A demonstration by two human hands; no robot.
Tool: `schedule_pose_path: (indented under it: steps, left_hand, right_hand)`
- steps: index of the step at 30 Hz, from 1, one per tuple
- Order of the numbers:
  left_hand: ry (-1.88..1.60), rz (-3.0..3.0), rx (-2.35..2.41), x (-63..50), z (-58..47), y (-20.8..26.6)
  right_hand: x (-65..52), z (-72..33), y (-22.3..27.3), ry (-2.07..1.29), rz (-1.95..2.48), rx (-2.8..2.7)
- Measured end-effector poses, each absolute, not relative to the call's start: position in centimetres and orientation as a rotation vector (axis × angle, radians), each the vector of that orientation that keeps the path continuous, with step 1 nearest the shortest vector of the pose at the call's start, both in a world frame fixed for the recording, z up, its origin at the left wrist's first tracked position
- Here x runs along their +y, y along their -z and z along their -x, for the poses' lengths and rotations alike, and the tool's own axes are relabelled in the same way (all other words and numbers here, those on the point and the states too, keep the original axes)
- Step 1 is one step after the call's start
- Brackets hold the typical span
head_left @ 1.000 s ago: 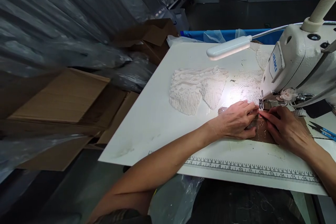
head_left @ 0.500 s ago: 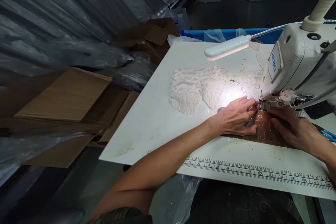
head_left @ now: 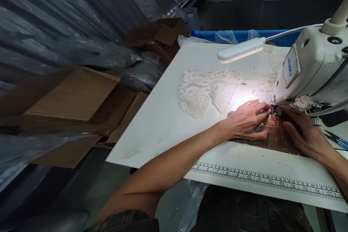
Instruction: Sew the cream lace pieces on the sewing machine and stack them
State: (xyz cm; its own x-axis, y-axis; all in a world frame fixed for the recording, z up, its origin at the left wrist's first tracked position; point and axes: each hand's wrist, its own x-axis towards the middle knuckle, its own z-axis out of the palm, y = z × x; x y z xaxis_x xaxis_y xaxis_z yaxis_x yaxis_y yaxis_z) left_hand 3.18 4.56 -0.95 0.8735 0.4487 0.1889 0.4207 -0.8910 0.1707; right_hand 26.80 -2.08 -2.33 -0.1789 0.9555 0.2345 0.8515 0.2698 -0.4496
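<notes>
My left hand [head_left: 248,119] lies over the edge of a white lace piece [head_left: 261,87], its fingers pressed together on the lace close to the presser foot [head_left: 272,110] of a sewing machine [head_left: 301,69]. On the other side of the foot is my right hand [head_left: 306,132], thumb apart from the fingers, and I see nothing in it; its fingertips are partly hidden under the machine head. Between my hands shows a brown plate [head_left: 280,139] with loose threads and a small red-marked sticker [head_left: 272,122]. The stitching point itself is too small to make out.
A second lace piece [head_left: 208,92] lies on the white table [head_left: 152,130], left of my hands. Over it reaches a white lamp [head_left: 240,50]. Blue-handled snips [head_left: 338,140] lie at the right. A ruler strip [head_left: 266,181] runs along the front edge. Cardboard boxes [head_left: 73,94] stand left.
The whole view has shifted slightly, so the table and machine appear a little further right. Both hands keep nearly the same place at the presser foot. More of the snips is visible.
</notes>
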Motion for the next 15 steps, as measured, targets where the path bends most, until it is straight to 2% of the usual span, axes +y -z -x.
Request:
schedule_pose_path:
  steps: [9, 15]
  left_hand:
    - [-0.436, -2.837, 0.914, 4.4, -2.9, 1.4]
    - [-0.307, -2.788, 0.983, 4.4, -3.1, 1.6]
  right_hand:
    - [-2.2, -27.4, 3.0, -0.149, 1.622, -2.206]
    - [-3.0, -26.3, 3.9, 0.192, 1.463, -2.263]
